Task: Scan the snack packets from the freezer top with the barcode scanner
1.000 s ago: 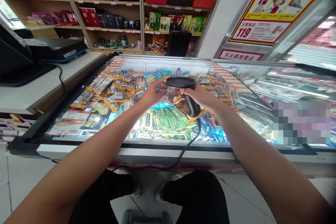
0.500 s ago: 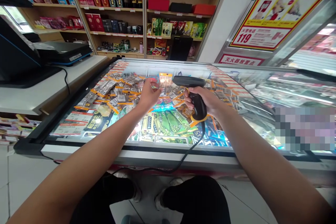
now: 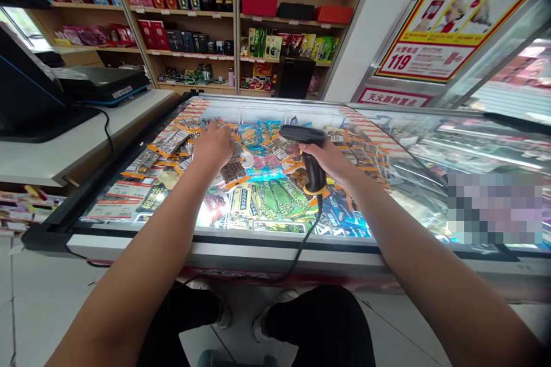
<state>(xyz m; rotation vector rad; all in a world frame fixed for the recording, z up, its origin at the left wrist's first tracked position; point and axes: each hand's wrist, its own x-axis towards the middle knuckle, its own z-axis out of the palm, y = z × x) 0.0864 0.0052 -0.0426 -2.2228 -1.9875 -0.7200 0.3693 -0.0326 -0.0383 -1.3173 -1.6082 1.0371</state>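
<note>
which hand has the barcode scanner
The right hand grips the black corded barcode scanner by its handle; the left hand holds no scanner and rests on the snack packets.

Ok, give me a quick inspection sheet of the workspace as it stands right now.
Surface: chest freezer with a glass top, lit inside.
Job's things: black barcode scanner; orange-edged snack packets spread on the glass.
Clutter: green packs and blue packs, whether on or under the glass cannot be told.
Hands: left hand on the packets, grip unclear; right hand closed round the scanner handle.
Cables: scanner cable drops over the front edge.
Surroundings: till counter at left, stocked shelves behind, poster with 119 at right.
</note>
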